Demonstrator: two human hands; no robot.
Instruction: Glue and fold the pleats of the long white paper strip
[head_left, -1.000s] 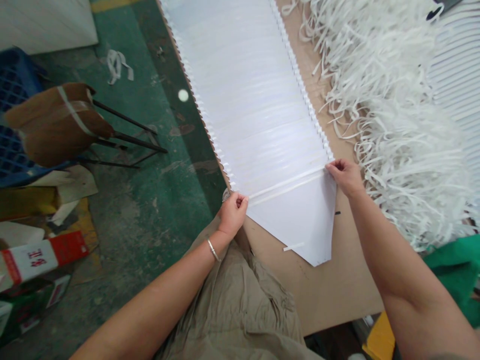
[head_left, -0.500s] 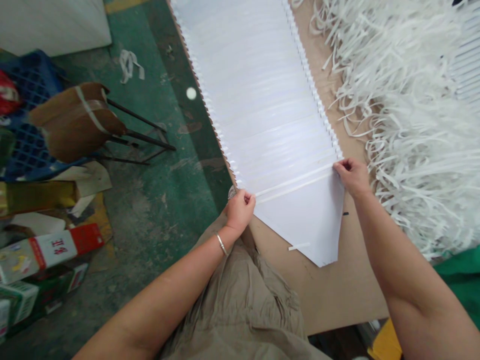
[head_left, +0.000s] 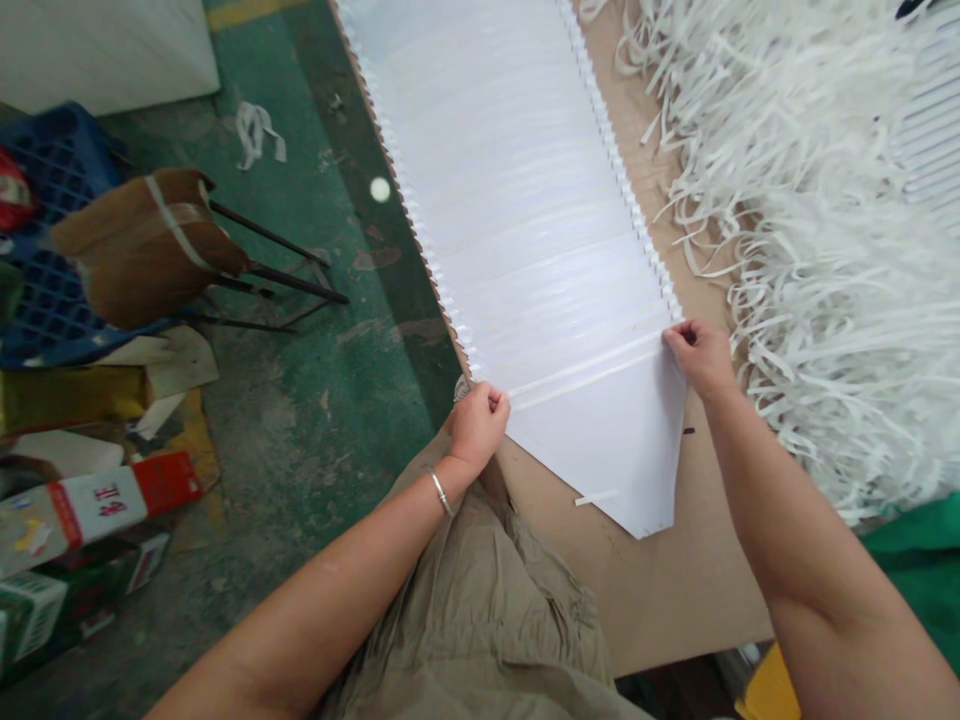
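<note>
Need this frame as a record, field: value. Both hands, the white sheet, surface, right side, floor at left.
left hand: fingertips pinched at the left end of a white strip
right hand: fingertips pinched near the strip's right end
white sheet: lies under the strip, tapered end toward the person
beyond hands: rows of strips across, ends jutting along both long edges
surface: brown tabletop
right side: heap of loose white strips
floor at left: stool with brown seat, blue crate
</note>
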